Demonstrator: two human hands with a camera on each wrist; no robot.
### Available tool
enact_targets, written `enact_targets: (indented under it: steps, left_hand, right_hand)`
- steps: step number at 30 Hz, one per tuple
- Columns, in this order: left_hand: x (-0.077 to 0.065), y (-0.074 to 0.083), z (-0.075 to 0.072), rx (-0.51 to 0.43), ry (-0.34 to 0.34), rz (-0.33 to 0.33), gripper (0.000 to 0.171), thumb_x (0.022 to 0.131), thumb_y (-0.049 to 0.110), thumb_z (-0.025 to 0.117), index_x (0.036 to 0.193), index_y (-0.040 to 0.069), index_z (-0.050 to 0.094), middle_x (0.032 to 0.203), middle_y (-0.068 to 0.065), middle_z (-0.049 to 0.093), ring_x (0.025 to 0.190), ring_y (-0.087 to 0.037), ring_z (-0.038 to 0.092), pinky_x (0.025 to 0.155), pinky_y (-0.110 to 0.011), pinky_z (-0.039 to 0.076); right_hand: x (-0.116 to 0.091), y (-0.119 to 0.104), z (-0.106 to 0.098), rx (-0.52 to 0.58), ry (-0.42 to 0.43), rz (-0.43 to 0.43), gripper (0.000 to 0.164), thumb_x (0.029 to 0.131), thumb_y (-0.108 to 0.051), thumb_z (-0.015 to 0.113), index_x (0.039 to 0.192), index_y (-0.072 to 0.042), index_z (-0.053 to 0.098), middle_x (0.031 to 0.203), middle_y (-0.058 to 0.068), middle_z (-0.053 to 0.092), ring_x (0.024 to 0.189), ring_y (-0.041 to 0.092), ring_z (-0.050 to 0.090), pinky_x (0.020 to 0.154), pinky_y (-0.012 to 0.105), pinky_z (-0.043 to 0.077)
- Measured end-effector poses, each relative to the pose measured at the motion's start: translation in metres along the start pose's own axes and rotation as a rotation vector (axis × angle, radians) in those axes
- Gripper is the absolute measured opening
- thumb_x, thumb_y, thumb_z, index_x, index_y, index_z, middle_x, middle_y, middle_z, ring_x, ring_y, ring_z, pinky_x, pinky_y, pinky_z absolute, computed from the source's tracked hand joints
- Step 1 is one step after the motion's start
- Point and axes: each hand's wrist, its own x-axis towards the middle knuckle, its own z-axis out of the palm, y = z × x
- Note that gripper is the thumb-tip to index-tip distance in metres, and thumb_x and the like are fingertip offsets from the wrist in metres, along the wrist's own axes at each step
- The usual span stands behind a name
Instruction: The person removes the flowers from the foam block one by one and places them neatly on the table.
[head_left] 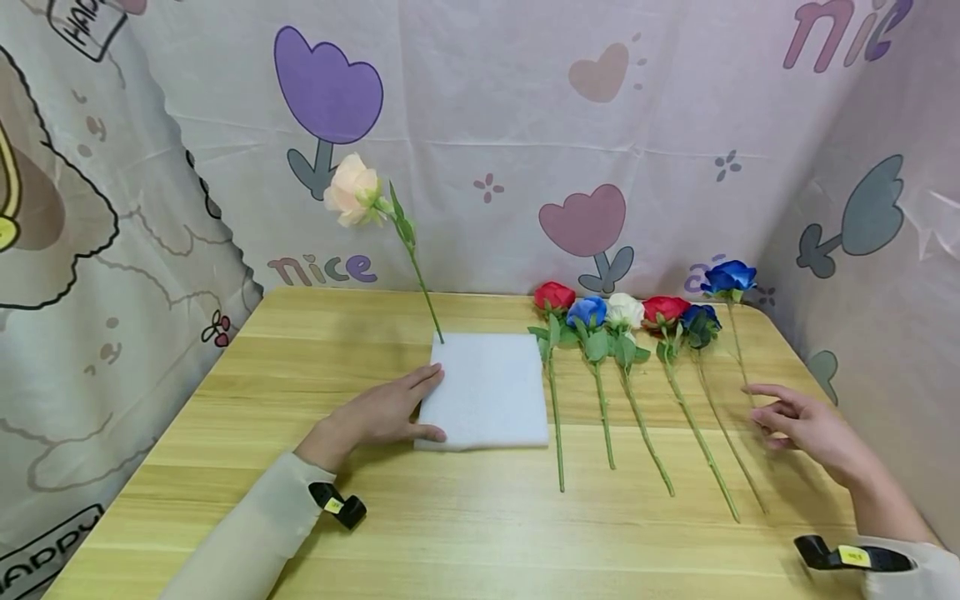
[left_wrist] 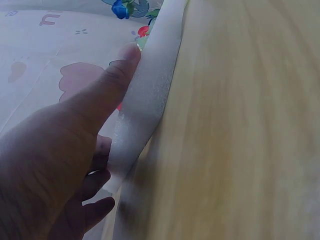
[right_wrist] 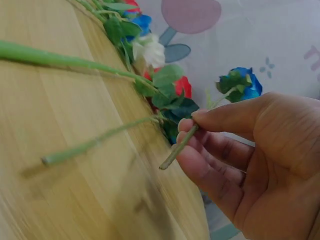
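Observation:
A white foam block (head_left: 491,392) lies flat on the table, with my left hand (head_left: 382,412) resting on its left edge. Seen from the left wrist, the thumb (left_wrist: 112,80) lies straight along the foam's side. A pale peach rose (head_left: 352,192) stands tilted to the left, its stem base at the block's back left corner. At the right, my right hand (head_left: 806,429) holds a blue rose (head_left: 731,277) upright above the table. Thumb and fingertips pinch the lower stem (right_wrist: 179,147), whose cut end sticks out below them.
Several roses lie side by side between block and right hand: a red one (head_left: 553,296), a blue one (head_left: 587,312), a white one (head_left: 625,310), another red one (head_left: 664,310) and a dark blue one (head_left: 701,323). A printed cloth (head_left: 450,100) hangs behind the table (head_left: 480,517).

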Motion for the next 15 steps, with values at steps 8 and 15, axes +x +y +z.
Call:
enact_targets:
  steps: [8,15]
  left_hand:
    - [0.001,-0.002,0.002,-0.001,0.0,0.002,0.113,0.077,0.085,0.043,0.157,0.009,0.018,0.163,-0.006,0.014,0.145,-0.025,0.024,0.113,-0.042,0.03]
    - [0.001,-0.001,0.001,-0.001,-0.005,-0.003,0.114,0.076,0.084,0.044,0.157,0.008,0.018,0.163,-0.006,0.013,0.145,-0.026,0.024,0.113,-0.041,0.029]
  right_hand:
    - [-0.006,0.009,-0.013,0.019,-0.018,0.05,0.035,0.102,-0.009,0.053,0.13,-0.029,0.055,0.085,0.01,0.064,0.071,0.015,0.057,0.059,0.032,0.055]
    - [-0.01,0.015,-0.02,0.024,-0.03,0.12,0.029,0.102,-0.014,0.054,0.127,-0.029,0.054,0.082,0.016,0.061,0.063,0.017,0.057,0.058,0.033,0.055]
